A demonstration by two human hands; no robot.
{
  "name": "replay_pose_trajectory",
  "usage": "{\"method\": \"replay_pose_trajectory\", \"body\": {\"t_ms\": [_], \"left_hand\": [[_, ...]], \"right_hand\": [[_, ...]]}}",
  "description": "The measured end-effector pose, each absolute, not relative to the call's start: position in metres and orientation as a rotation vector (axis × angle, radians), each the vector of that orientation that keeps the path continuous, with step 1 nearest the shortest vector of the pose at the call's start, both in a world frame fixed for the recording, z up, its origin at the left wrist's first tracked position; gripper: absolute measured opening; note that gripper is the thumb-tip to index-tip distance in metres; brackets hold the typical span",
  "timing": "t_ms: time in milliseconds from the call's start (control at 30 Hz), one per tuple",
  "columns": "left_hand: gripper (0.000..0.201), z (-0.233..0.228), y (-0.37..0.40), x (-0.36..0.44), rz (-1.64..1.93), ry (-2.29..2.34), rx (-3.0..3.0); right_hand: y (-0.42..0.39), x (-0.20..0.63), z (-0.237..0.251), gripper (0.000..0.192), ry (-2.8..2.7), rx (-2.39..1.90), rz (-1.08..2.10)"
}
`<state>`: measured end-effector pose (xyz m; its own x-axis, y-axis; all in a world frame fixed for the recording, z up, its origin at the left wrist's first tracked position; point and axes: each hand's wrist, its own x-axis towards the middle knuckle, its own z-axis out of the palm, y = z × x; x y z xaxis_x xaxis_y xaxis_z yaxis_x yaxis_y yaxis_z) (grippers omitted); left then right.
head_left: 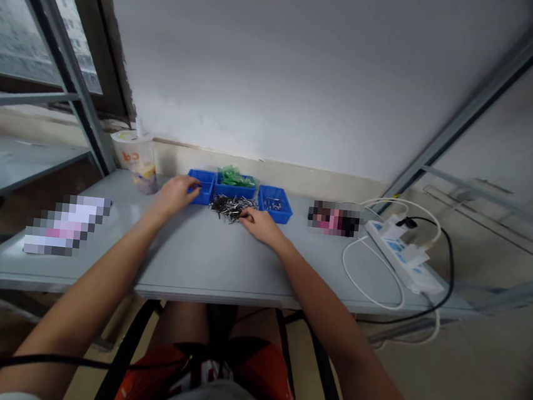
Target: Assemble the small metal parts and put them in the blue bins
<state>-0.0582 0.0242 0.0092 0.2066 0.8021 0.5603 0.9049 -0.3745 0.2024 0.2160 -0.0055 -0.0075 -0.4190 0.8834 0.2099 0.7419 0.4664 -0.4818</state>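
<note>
Both forearms are reaching out over the grey table [203, 269] from the near edge. Right hand [259, 224] is resting palm down, fingertips touching the near right edge of the pile of small metal pins [230, 207]; whether anything is pinched there, I cannot tell. Left hand [177, 193] is lying left of the pile, fingers curling over the rim of the left blue bin [204, 184]; contents of that grasp are too small to tell. Middle blue bin [234, 187], holding green parts [234, 175], is sitting just beyond the pile. Right blue bin [275, 204] is sitting beyond the right hand. Paper cup [136, 159] is standing left of the left hand; power strip [402, 254] is lying well to the right.
</note>
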Motion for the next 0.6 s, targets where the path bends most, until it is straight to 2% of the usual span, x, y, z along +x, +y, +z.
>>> {"method": "replay_pose_trajectory", "body": {"t_ms": [67, 167, 300, 433, 600], "left_hand": [[0.031, 0.01, 0.029, -0.07, -0.821, -1.779, -2.159], [0.035, 0.009, 0.027, -0.068, -0.82, -1.711, -2.171], [0.032, 0.005, 0.017, -0.04, -0.875, -1.444, -2.54], [0.024, -0.004, 0.008, -0.016, -0.726, -1.291, -2.883], [0.026, -0.018, 0.003, -0.002, -0.607, -1.326, -2.848]], "right_hand": [[-0.005, 0.217, -0.01, 0.023, -2.326, -1.421, 0.417], [-0.005, 0.218, -0.012, 0.025, -2.387, -1.453, 0.387], [-0.004, 0.218, -0.013, 0.026, -2.429, -1.432, 0.373], [-0.004, 0.219, -0.014, 0.021, -2.423, -1.441, 0.358], [-0.005, 0.218, -0.013, 0.021, -2.444, -1.445, 0.319]]}}
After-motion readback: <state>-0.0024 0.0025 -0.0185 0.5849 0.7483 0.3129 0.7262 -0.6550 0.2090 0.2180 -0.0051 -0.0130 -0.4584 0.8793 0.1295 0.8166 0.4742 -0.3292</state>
